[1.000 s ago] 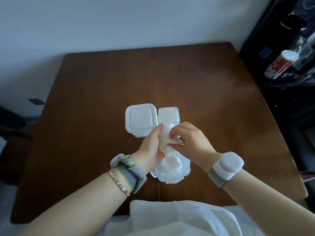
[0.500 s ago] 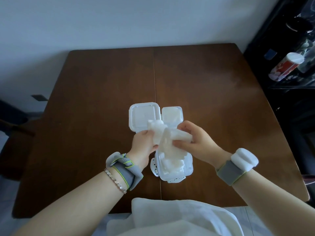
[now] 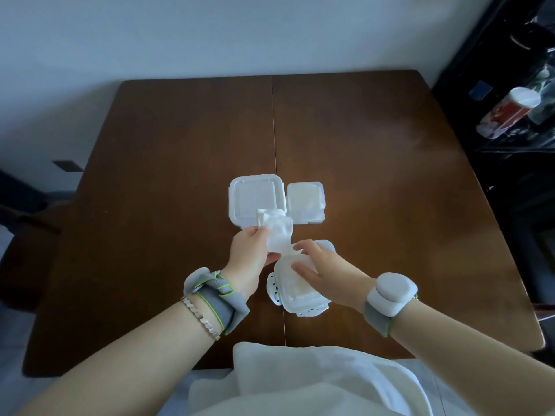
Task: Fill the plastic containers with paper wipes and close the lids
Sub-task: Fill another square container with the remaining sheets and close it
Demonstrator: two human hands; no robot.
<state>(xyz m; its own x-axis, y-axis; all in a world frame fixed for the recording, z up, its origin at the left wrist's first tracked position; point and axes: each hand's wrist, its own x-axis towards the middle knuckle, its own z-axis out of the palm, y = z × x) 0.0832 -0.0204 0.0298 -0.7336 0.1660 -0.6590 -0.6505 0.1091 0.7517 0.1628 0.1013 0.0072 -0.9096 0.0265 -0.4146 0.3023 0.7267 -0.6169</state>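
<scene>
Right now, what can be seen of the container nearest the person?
The near container is a pale, see-through plastic box, lid off, its latch flaps splayed flat on the brown table. White wipes fill it. The right hand rests on those wipes; the left hand holds a wad by its far left corner.

Brown table (image 3: 375,175) — white cloth (image 3: 315,379) at near edge; red-white canister (image 3: 504,115) far right.

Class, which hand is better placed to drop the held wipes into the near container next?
Left, probably. The left hand grips the wipes right beside the near container. The right hand rests on that container's contents and would have to move aside.
</scene>
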